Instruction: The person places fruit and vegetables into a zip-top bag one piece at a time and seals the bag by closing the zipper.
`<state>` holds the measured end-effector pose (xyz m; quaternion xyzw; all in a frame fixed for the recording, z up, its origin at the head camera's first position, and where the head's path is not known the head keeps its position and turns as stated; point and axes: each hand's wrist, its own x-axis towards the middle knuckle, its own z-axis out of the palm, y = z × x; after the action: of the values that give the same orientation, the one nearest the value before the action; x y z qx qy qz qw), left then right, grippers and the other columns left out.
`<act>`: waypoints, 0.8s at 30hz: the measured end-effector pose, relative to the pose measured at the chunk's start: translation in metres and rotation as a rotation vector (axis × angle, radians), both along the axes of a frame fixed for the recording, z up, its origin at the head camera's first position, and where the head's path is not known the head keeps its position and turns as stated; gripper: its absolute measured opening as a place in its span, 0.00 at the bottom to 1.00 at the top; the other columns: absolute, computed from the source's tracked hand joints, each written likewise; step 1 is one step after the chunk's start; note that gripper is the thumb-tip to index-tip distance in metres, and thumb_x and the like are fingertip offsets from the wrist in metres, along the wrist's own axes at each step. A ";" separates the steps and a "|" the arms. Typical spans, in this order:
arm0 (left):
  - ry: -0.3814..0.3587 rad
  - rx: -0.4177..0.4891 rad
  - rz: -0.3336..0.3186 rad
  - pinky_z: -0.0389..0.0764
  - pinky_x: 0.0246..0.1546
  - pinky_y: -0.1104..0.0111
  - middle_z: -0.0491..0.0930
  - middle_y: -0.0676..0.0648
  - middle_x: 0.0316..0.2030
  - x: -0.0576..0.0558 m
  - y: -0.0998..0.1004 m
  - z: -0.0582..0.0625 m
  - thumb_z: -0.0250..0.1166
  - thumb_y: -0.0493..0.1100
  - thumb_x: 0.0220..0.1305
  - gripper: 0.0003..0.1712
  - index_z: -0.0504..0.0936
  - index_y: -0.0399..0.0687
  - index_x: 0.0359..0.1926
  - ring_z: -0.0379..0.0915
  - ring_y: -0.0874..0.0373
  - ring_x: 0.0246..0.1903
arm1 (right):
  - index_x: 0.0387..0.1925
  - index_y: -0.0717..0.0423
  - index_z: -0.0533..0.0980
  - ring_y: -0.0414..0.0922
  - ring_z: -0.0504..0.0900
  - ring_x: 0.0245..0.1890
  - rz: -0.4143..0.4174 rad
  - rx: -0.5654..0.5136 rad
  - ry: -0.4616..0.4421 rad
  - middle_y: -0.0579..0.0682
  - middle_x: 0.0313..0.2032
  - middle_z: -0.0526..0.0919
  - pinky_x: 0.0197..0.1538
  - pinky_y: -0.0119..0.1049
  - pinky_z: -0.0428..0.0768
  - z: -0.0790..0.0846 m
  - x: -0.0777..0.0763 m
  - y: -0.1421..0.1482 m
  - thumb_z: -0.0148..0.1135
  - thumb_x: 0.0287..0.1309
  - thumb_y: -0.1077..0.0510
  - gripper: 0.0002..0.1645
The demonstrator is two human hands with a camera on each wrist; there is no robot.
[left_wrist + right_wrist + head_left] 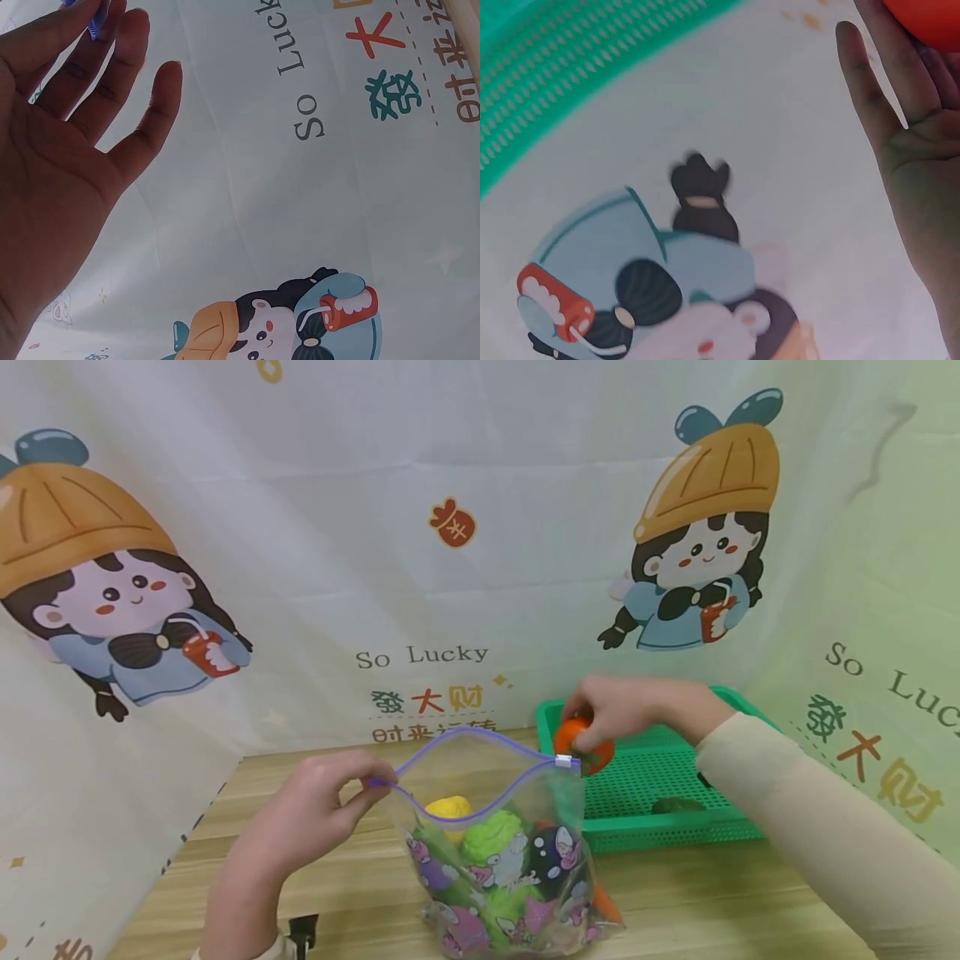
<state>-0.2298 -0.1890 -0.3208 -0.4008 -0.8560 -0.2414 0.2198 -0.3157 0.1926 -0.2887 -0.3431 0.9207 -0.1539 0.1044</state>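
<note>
My left hand point(307, 814) pinches the purple-edged left corner of a clear slider zip bag point(487, 781), whose mouth gapes. The same hand point(82, 127) shows a scrap of purple zip between its fingertips in the left wrist view. Through the printed plastic show a yellow item point(448, 807), green leafy-looking pieces point(491, 833) and dark and purple shapes. My right hand point(618, 710) grips an orange-red tomato point(576, 737) with a green top, over the near-left part of the green basket, just beyond the bag's white slider point(563, 761). The tomato point(934, 22) peeks in at the right wrist view's top corner.
The green perforated basket point(645, 832) stands behind and right of the bag, with a dark green item point(677, 805) inside. An orange, carrot-like tip point(606, 906) shows at the bag's lower right. A printed cloth backdrop point(315, 568) rises behind the wooden table point(330, 877).
</note>
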 end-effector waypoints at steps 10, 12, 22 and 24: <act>0.009 0.002 -0.008 0.82 0.37 0.68 0.81 0.62 0.33 -0.002 0.000 -0.001 0.70 0.29 0.54 0.15 0.83 0.56 0.35 0.77 0.68 0.36 | 0.52 0.55 0.79 0.38 0.83 0.36 0.008 -0.390 0.402 0.45 0.38 0.86 0.39 0.40 0.83 0.043 0.035 0.017 0.69 0.55 0.51 0.24; 0.009 0.001 -0.009 0.82 0.38 0.68 0.81 0.63 0.34 -0.002 0.001 -0.001 0.70 0.29 0.54 0.15 0.83 0.56 0.35 0.77 0.68 0.37 | 0.53 0.55 0.79 0.38 0.84 0.37 0.035 -0.492 0.493 0.47 0.39 0.86 0.37 0.39 0.83 0.043 0.047 0.014 0.71 0.53 0.54 0.25; 0.009 -0.005 0.002 0.82 0.38 0.67 0.81 0.63 0.34 -0.001 0.001 -0.001 0.70 0.30 0.54 0.16 0.83 0.57 0.36 0.77 0.69 0.37 | 0.57 0.60 0.76 0.38 0.85 0.36 0.093 -0.853 0.639 0.51 0.43 0.85 0.35 0.28 0.82 0.005 0.103 -0.006 0.73 0.44 0.68 0.34; 0.007 -0.006 0.005 0.82 0.38 0.67 0.81 0.63 0.34 -0.001 0.001 -0.001 0.70 0.30 0.54 0.16 0.83 0.57 0.36 0.76 0.69 0.37 | 0.58 0.60 0.75 0.39 0.85 0.37 0.069 -0.894 0.643 0.51 0.44 0.85 0.35 0.28 0.82 -0.003 0.107 -0.011 0.72 0.49 0.64 0.32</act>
<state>-0.2311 -0.1876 -0.3218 -0.4002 -0.8570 -0.2369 0.2219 -0.2087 0.1819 -0.2919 -0.4137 0.7395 -0.4136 -0.3330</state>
